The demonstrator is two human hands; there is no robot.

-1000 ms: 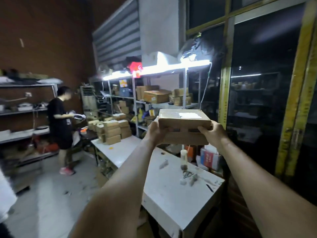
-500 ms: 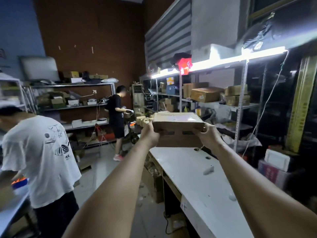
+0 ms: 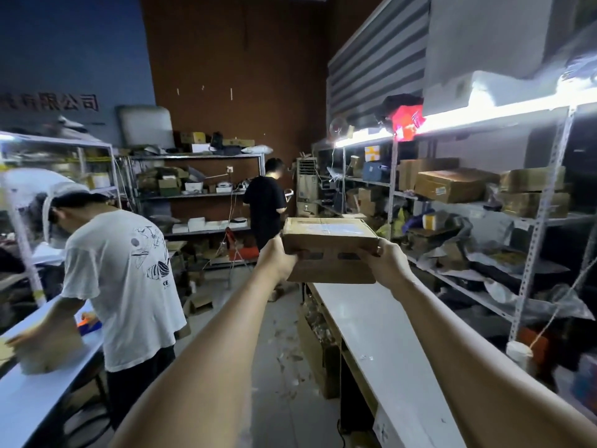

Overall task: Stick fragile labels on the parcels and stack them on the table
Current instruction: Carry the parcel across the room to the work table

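Observation:
Two flat cardboard parcels are stacked one on the other and held out in front of me at chest height. My left hand grips their left end and my right hand grips their right end. The top parcel has clear tape and a pale patch on its lid. The stack hangs above the far end of the long white table. The parcels hide the table's far end.
A metal shelf rack with cardboard boxes runs along the right, under a bright light strip. A person in a white shirt works at a second white table on the left. Another person in black stands at the back shelves. A littered floor aisle lies between the tables.
My view has swung left across the room. The parcels stay gripped in both hands. The person in white has come into view at the left, and the right table now runs straight ahead.

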